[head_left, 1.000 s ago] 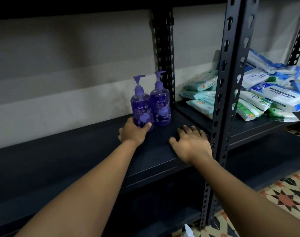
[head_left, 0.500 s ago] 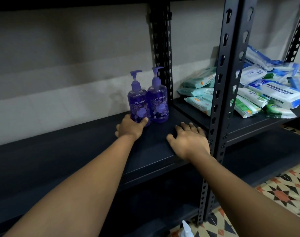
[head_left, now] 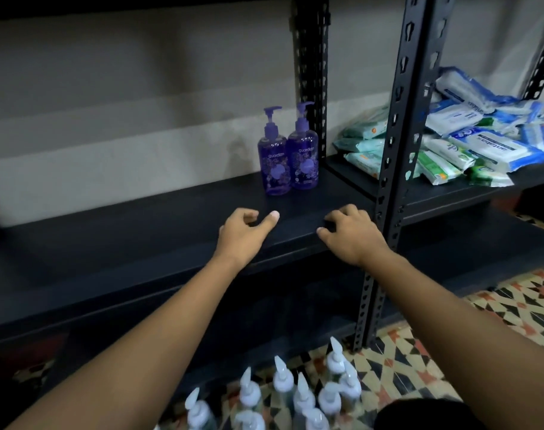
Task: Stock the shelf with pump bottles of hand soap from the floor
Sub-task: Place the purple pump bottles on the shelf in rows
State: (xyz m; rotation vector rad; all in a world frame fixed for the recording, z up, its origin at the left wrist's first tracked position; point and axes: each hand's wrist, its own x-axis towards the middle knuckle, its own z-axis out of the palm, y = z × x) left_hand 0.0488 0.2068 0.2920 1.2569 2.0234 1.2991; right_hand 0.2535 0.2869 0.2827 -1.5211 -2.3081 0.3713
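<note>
wall: from the head camera, a plain pale wall runs behind the rack, lit in bands and darker toward the top.
floor: patterned tiles in cream, black and red-orange lie under the rack and to its right.
rack: black metal with perforated posts; the front upright stands just right of the hands, and the rear upright stands against the wall.
shelf: a dark matte shelf, bare over its left half.
purple soap: the left purple bottle and the right purple bottle stand upright at the back right corner of the shelf, touching side by side, labels facing out.
floor stock: the floor bottles, clear with pale pumps, stand clustered on the tiles below the shelf's front edge.
wipes: soft packs in blue, white and green lie heaped on the neighbouring shelf, beyond the front upright.
left hand: the left hand is empty, over the front part of the shelf and apart from the purple bottles, fingers loosely curled, thumb out.
right hand: the right hand is empty, near the front edge beside the front upright, fingers bent with tips down on the board.
</note>
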